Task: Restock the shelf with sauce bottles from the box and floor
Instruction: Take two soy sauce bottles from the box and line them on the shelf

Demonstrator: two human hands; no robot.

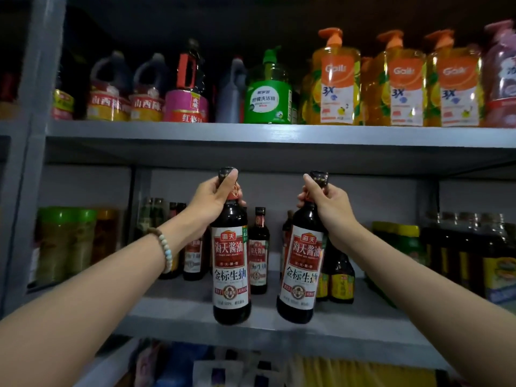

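Mid-restock: your left hand [215,196] is wrapped round the neck of the left bottle [230,261] and your right hand [329,202] round the neck of the right bottle [301,263]. Both hang at the shelf [195,308] front, not set down. Matching bottles [258,252] stand behind. Box and floor unseen. Dark glass, red-white labels, capped; the right one tilts.

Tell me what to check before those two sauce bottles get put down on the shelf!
1. Grip one: the left hand holds the left bottle by its neck: ok.
2. Grip two: the right hand holds the right bottle by its neck: ok.
3. Is the left bottle upright: ok.
4. Is the right bottle upright: not ok, its base tilts leftward.
5. Bare shelf below both: ok.
6. Caps tight: cannot tell.
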